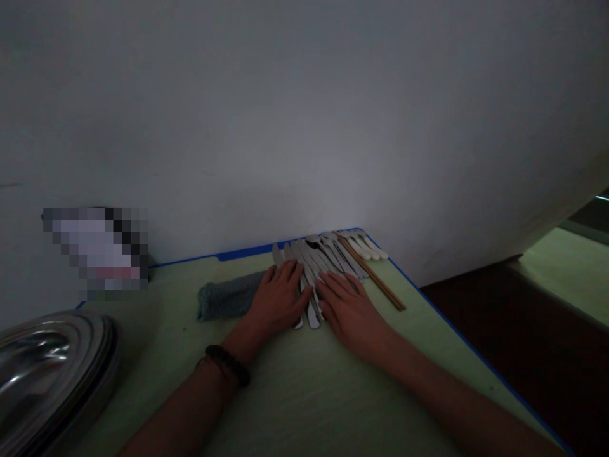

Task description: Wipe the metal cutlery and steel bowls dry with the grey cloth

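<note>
Several metal table knives (313,315) lie side by side near the far edge of the table. My left hand (280,298) rests flat on the knives at the left, fingers stretched out, with a folded grey-blue cloth (228,297) beside it. Over the right-hand knives lies my right hand (349,311), palm down and fingers extended, partly hiding their handles. Metal spoons and forks (333,244) continue the row to the right. Beyond them are a pair of brown wooden chopsticks (375,276) and several white-handled utensils (368,249).
Stacked shiny metal trays (90,343) stand at the left front of the green table (285,400), which has a blue edge. A blurred-out object (95,247) leans by the white wall (304,127). Past the table's right edge is a dark floor (499,317).
</note>
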Motion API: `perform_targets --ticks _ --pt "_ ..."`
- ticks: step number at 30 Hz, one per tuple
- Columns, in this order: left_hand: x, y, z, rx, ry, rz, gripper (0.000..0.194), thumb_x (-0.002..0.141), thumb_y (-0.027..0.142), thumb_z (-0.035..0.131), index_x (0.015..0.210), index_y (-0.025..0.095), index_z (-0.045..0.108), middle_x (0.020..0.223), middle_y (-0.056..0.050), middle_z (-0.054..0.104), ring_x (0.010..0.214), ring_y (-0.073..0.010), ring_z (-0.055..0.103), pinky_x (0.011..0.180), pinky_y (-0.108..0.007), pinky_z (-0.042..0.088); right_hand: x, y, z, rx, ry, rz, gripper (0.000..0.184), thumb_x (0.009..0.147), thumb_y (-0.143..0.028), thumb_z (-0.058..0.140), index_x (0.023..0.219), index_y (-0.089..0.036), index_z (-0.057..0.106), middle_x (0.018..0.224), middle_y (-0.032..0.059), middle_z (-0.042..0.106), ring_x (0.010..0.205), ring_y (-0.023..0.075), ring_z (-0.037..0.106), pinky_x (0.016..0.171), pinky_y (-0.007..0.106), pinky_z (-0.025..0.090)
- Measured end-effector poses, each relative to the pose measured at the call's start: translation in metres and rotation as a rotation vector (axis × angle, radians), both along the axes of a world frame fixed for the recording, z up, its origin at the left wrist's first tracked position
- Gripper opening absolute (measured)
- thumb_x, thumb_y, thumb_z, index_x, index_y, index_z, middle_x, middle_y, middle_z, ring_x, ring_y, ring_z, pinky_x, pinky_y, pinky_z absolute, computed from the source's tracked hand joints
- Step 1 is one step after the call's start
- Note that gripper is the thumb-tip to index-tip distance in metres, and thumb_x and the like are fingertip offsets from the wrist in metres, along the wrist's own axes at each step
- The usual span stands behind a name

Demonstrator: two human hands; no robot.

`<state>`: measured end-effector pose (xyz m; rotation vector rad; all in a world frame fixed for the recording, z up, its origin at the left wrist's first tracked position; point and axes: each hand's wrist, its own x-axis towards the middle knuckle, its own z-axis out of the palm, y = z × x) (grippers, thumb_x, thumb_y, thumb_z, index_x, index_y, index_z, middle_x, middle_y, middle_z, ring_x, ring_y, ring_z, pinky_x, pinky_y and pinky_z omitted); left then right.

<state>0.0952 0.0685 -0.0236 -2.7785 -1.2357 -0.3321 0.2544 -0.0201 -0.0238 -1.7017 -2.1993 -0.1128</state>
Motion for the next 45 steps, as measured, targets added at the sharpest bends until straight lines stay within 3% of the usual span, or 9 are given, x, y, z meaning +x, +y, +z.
perform_targets --ticks 6,11,19,22,25,32,38,45 --pt "0.002 -0.003 0.011 0.038 -0.041 -0.126 0.050 0.094 0.041 0.027 0.135 0.015 0.039 0.147 -0.011 0.035 0.137 -0.0207 0.026 0.114 -0.043 0.014 0.014 0.004 0.006 0.044 -0.004 -0.112 0.035 0.090 -0.019 0.036 0.117 -0.015 0.059 0.127 0.0077 0.057 0.124 0.0215 0.043 0.109 0.044 0.019" --pt "0.008 -0.007 0.012 -0.100 0.023 -0.252 0.048 0.094 0.042 0.029 0.138 0.024 0.037 0.150 -0.009 0.028 0.138 -0.0220 0.021 0.112 -0.044 0.019 0.021 0.003 0.012 0.039 0.001 -0.158 0.029 0.086 -0.017 0.044 0.106 -0.020 0.065 0.117 0.0032 0.064 0.120 0.0246 0.045 0.105 0.045 0.021" --pt "0.006 -0.004 0.011 -0.147 0.010 -0.243 0.047 0.094 0.042 0.030 0.138 0.027 0.038 0.147 -0.007 0.034 0.137 -0.0219 0.026 0.111 -0.046 0.020 0.026 0.003 0.012 -0.033 -0.012 -0.087 0.031 0.087 -0.015 0.043 0.111 -0.022 0.062 0.121 0.0011 0.063 0.127 0.0248 0.041 0.106 0.048 0.017" --pt "0.009 -0.002 0.013 -0.151 -0.014 -0.227 0.048 0.095 0.042 0.027 0.140 0.025 0.033 0.148 -0.007 0.032 0.137 -0.0217 0.025 0.112 -0.048 0.018 0.036 0.007 0.016 0.026 0.030 -0.165 0.031 0.089 -0.020 0.041 0.112 -0.021 0.061 0.122 0.0026 0.062 0.124 0.0228 0.044 0.103 0.045 0.022" --pt "0.021 0.000 0.014 -0.123 -0.016 -0.216 0.049 0.095 0.042 0.026 0.140 0.023 0.032 0.150 -0.007 0.029 0.138 -0.0221 0.023 0.112 -0.048 0.016 0.047 0.011 0.014 0.075 0.009 -0.268 0.035 0.090 -0.022 0.038 0.119 -0.017 0.057 0.127 0.0061 0.058 0.122 0.0245 0.044 0.100 0.046 0.024" --pt "0.057 0.006 0.012 -0.104 0.026 -0.226 0.046 0.093 0.042 0.031 0.137 0.028 0.038 0.148 -0.008 0.032 0.136 -0.0263 0.028 0.108 -0.052 0.021 0.053 0.013 0.005 0.006 -0.069 -0.295 0.036 0.090 -0.022 0.037 0.121 -0.015 0.055 0.130 0.0086 0.055 0.124 0.0268 0.040 0.101 0.047 0.024" --pt "0.055 0.011 0.012 -0.096 0.027 -0.257 0.054 0.093 0.043 0.030 0.138 0.015 0.035 0.147 -0.010 0.034 0.136 -0.0227 0.029 0.110 -0.044 0.022 0.052 0.012 0.009 0.021 -0.066 -0.307 0.037 0.088 -0.027 0.044 0.123 -0.019 0.054 0.137 0.0096 0.047 0.125 0.0283 0.038 0.101 0.048 0.025" --pt "0.052 0.013 0.011 -0.077 0.005 -0.281 0.053 0.092 0.046 0.029 0.134 0.016 0.040 0.145 -0.011 0.038 0.133 -0.0220 0.033 0.110 -0.042 0.022 0.054 0.017 0.003 0.042 -0.063 -0.309 0.036 0.089 -0.025 0.041 0.123 -0.021 0.054 0.139 0.0085 0.046 0.124 0.0276 0.038 0.100 0.047 0.025"
